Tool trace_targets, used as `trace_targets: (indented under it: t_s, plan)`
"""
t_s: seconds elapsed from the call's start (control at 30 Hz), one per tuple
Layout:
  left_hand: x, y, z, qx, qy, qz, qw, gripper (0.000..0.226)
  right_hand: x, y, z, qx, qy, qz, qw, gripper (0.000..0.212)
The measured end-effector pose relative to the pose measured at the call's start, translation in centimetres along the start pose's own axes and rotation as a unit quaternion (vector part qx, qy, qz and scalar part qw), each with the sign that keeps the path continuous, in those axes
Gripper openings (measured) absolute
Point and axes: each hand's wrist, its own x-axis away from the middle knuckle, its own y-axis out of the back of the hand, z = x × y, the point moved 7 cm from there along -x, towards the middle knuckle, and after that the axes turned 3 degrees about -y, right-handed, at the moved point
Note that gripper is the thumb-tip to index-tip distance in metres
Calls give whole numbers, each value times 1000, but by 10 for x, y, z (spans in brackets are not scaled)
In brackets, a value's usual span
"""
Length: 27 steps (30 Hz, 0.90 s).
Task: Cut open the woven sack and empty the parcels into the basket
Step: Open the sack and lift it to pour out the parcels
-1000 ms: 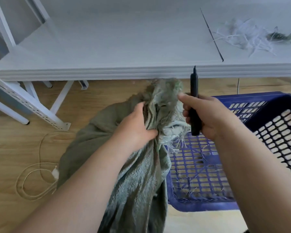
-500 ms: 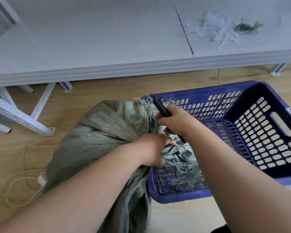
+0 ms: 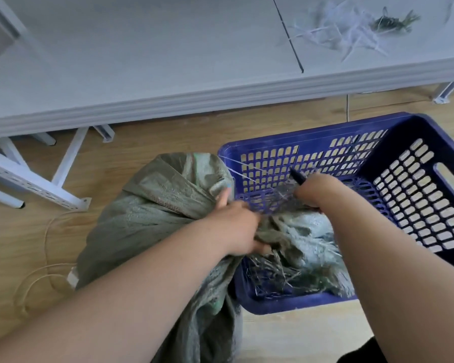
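The sack (image 3: 152,221) slumps on the floor at 7 o'clock, its frayed mouth draped over the near-left corner of the basket (image 3: 409,195). The left hand (image 3: 237,227) grips the bunched neck at the rim. The right hand (image 3: 313,191) is closed round a black knife (image 3: 297,176) — tip pointing to 10 o'clock — just above the fraying. Loose threads (image 3: 351,30) litter the tabletop (image 3: 147,53) at 1 o'clock.

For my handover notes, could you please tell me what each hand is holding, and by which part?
The left hand grips the woven sack by its bunched, frayed mouth. The right hand holds a black cutter by its handle.
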Motion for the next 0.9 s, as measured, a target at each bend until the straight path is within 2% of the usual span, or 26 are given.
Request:
trace_targets:
  t_s: [0.07,0.1,0.2,0.27,0.33,0.43,0.53,0.6,0.67,0.73,0.8,0.87,0.9]
  plan:
    - [-3,-7,-18,-41,-51,27,997,38,-3,11,-13,-22,-38,-38,998,35]
    - [-3,-6,-25,-41,-70,23,996,33,-4,16,-17,-21,-48,-55,997,31]
    - [-6,1,-31,-6,-82,4,997,38,-1,25,-9,-24,-24,-104,994,21]
    - [-9,3,-28,12,-58,-25,998,38,2,23,6,-97,29,-119,988,25]
    - [-12,5,-21,-1,-17,-70,997,44,6,7,24,-159,91,-62,981,26]
    - [-12,12,-3,-50,75,-108,990,54,10,-15,40,-158,124,35,979,25]
    - [-11,6,9,-59,112,-8,992,75,13,-18,44,-140,147,77,976,24]
    - [-12,7,8,-47,98,10,994,64,15,-22,42,-109,142,110,978,23]
    - [-14,17,-1,-45,69,-44,996,46,14,-21,38,-59,119,99,986,23]
    - [-14,19,-17,-56,24,-64,996,52,9,-7,35,-66,107,13,992,25]
    - [-19,5,-32,-77,-21,-20,997,54,6,7,37,-153,131,-41,979,25]
    - [-19,-5,-36,-71,-38,20,997,61,9,6,44,-223,155,-26,962,31]
    - [-18,-7,-32,-44,-41,42,997,73,10,1,47,-227,158,-8,961,36]
